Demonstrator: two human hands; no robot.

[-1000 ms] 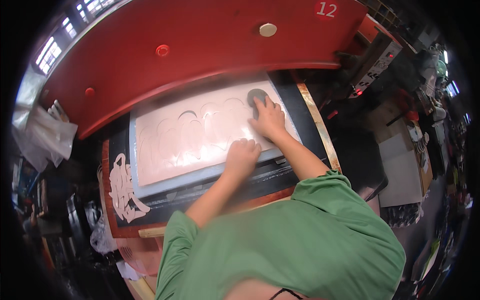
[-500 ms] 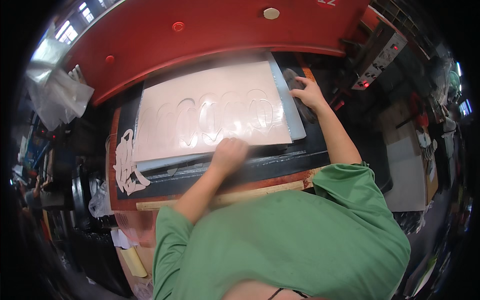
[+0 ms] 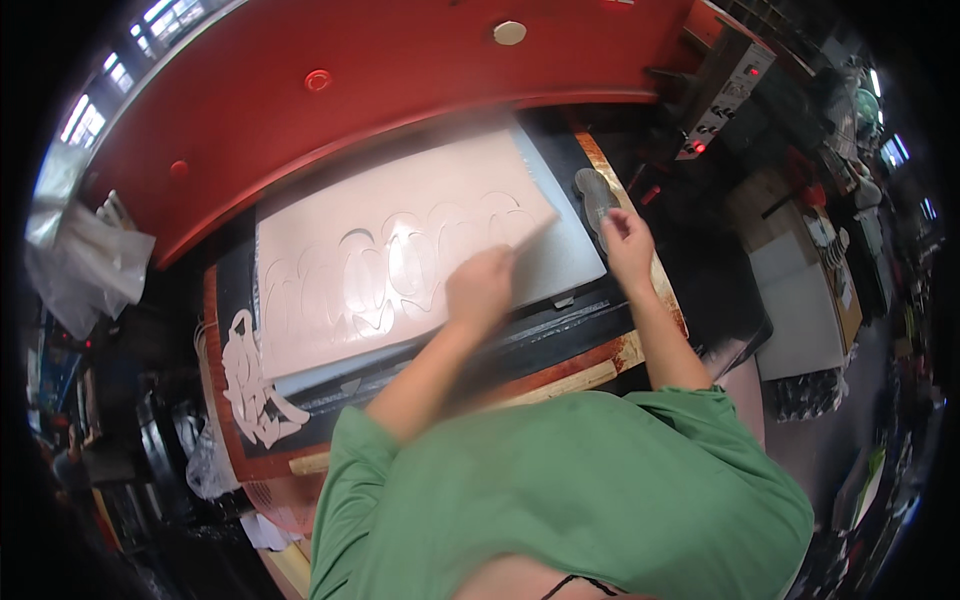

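Observation:
My left hand is closed on the near edge of a pale pink sheet, whose near right corner is raised and bent. Rows of sole-shaped cut outlines run across this sheet. Beneath it lies a light blue board, exposed along the right side. A dark grey, sole-shaped cutting die rests on the black bed right of the board. Beside its near end is my right hand, fingers bent and slightly apart, with nothing visible in them. Whether a fingertip touches the die, I cannot tell.
A red machine beam spans the far side. Loose pale cut-out strips are heaped at the bed's left. A control box with red lights stands at the far right; a clear plastic bag hangs at the left.
My left hand has shifted right along the sheet's near edge, and the near right corner has come up. My right hand has drawn back from the die toward me. The view has turned.

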